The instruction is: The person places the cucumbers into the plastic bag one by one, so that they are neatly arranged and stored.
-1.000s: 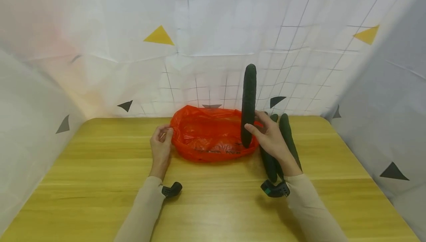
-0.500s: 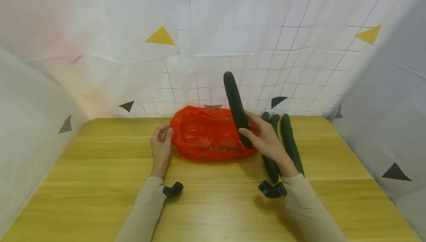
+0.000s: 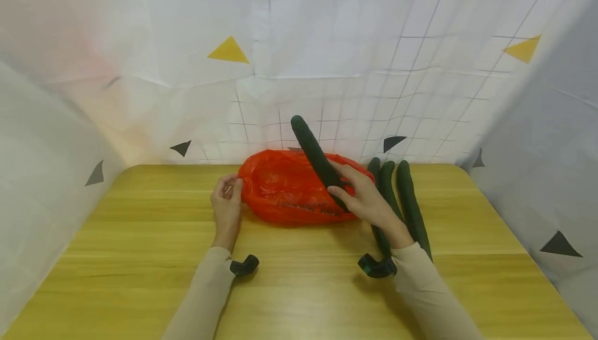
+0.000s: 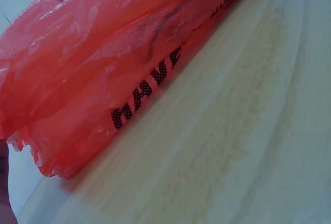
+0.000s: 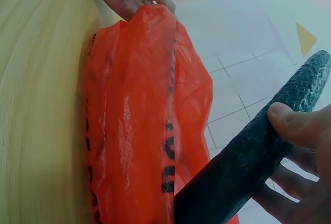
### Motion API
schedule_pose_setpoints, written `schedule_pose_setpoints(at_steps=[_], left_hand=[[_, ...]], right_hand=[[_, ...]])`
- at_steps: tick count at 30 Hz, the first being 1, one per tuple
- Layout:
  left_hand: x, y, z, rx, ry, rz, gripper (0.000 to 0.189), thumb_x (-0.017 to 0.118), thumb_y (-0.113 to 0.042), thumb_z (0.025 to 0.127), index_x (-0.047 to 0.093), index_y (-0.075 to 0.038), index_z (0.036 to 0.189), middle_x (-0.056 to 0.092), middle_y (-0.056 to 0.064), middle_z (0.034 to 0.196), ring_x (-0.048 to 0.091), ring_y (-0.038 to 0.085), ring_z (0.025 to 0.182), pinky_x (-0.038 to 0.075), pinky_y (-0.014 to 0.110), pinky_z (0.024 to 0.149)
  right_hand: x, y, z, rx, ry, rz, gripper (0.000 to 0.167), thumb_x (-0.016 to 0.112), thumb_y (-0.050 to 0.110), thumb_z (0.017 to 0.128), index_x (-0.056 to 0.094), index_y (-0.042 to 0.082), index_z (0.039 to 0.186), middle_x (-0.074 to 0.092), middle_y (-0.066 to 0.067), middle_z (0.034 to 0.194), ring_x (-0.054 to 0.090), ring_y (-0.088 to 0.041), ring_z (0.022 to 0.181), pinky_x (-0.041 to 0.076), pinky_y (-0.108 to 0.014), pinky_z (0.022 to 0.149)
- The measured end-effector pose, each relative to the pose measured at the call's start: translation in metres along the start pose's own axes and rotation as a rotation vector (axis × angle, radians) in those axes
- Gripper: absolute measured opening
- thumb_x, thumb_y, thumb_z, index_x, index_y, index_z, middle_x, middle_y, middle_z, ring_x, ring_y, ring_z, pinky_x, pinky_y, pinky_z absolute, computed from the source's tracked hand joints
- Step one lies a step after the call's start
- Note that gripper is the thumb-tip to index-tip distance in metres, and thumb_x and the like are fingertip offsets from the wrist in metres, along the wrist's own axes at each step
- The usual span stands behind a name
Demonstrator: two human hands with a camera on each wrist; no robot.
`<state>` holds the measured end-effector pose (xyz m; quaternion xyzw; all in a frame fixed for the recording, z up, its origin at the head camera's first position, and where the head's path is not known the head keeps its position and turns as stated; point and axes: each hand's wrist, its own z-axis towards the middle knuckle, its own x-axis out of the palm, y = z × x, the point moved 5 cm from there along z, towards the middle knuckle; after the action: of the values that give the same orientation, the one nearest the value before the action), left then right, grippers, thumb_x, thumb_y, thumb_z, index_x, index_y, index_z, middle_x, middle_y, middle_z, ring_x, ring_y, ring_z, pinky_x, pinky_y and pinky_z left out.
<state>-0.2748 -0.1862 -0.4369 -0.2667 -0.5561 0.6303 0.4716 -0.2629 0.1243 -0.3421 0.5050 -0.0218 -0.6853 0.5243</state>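
My right hand [image 3: 359,194] grips a long dark green cucumber [image 3: 314,153] near its lower end, thumb on one side and fingers on the other. The cucumber tilts up to the left, over the opening of a red plastic bag [image 3: 289,210]. In the right wrist view the cucumber [image 5: 248,151] passes in front of the bag's side. My left hand [image 3: 226,202] pinches the bag's left rim. Black letters show on the bag [image 4: 103,69] in the left wrist view, where only a sliver of the left hand [image 4: 5,182] appears at the edge.
Several more cucumbers lie on the table right of the bag, among them one far-right cucumber [image 3: 411,200]; my right forearm partly covers them. The yellowish wooden table [image 3: 299,288] ends at white sheeting [image 3: 308,28] behind and at both sides.
The held cucumber has swung from upright to a leftward tilt and come lower over the bag. My right hand has moved left with it. The left hand stays at the rim.
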Motion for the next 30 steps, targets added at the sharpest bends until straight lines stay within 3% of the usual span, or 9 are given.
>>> schedule_pose_setpoints(at_steps=[9, 17, 23, 30], left_hand=[[-0.002, 0.001, 0.0, 0.015, -0.041, -0.052, 0.023, 0.067, -0.019, 0.088, 0.063, -0.005, 0.105, 0.061, 0.0, 0.09, 0.063, 0.012, 0.079, 0.055, 0.02, 0.073], [-0.003, 0.001, 0.0, 0.017, -0.06, -0.076, 0.023, 0.068, -0.019, 0.087, 0.063, -0.004, 0.104, 0.061, 0.001, 0.089, 0.063, 0.011, 0.075, 0.054, 0.019, 0.063], [-0.004, -0.001, 0.0, 0.061, -0.061, -0.065, 0.027, 0.068, -0.022, 0.087, 0.062, -0.002, 0.104, 0.06, 0.001, 0.087, 0.06, 0.01, 0.069, 0.049, 0.018, 0.053], [-0.005, -0.003, -0.001, 0.083, -0.059, -0.046, 0.027, 0.068, -0.023, 0.087, 0.062, -0.003, 0.104, 0.058, 0.002, 0.086, 0.058, 0.01, 0.066, 0.048, 0.02, 0.051]], right_hand=[[0.015, 0.001, 0.009, 0.01, 0.061, 0.032, 0.058, 0.064, 0.014, 0.089, 0.04, 0.018, 0.142, 0.055, -0.005, 0.133, 0.057, -0.019, 0.115, 0.049, -0.039, 0.095], [0.028, 0.001, 0.014, 0.006, 0.132, -0.045, 0.054, 0.062, 0.014, 0.09, 0.043, 0.016, 0.141, 0.055, -0.004, 0.134, 0.053, -0.021, 0.12, 0.043, -0.043, 0.101], [0.038, -0.001, 0.015, 0.033, 0.209, -0.093, 0.053, 0.062, 0.012, 0.09, 0.044, 0.015, 0.14, 0.057, -0.003, 0.128, 0.055, -0.018, 0.11, 0.045, -0.04, 0.098], [0.047, -0.001, 0.016, 0.019, 0.277, -0.122, 0.051, 0.063, 0.012, 0.09, 0.047, 0.011, 0.138, 0.058, -0.007, 0.127, 0.055, -0.023, 0.115, 0.044, -0.043, 0.1]])
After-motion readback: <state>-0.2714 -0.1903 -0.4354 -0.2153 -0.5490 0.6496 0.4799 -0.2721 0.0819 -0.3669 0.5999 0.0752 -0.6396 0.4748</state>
